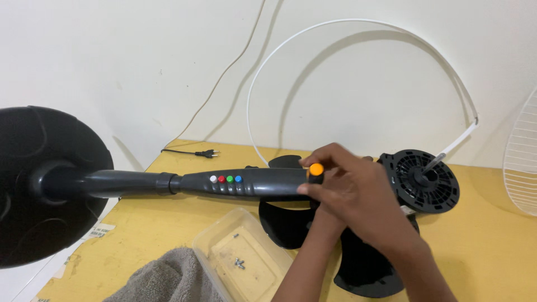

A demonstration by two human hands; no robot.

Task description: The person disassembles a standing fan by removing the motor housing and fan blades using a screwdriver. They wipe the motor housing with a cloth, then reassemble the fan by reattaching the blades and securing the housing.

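Lying far left, hanging off the table (492,246) edge: round black base (33,184), with pole (123,183) running right from it. Trailing down the wall behind and ending on the tabletop: thin cord with plug (206,152). Sitting near, bottom centre-left: grey towel (162,277), touching a clear tub (215,243) holding a few screws (240,263).

Continuing right along the pole: black neck (263,183) showing four small buttons (225,179) in white, red, green and blue, then an orange knob (316,168) sticking up at its right end.

Wrapping over the neck just right of the knob: right hand (352,187), fingers curled across the top, thumb pressing the near side, so closing on the neck. Reaching up from the near edge underneath it: left hand (323,215), mostly hidden by the right one; cannot tell whether gripping or lying loose.

Lying flat under both arms: black blade (285,223), off its shaft. Sitting just right of the hands: round motor (425,182), bare shaft (436,162) pointing up and right. Arching high behind: white ring (358,23), one end resting near the shaft. Leaning at the far right edge: white grille (523,168), well apart from the motor.

Judging by this layout: well into being in pieces, with grille, ring and blade off and screws out; remaining joined are base, pole, neck and seemingly motor, with the neck at centre under the hands.
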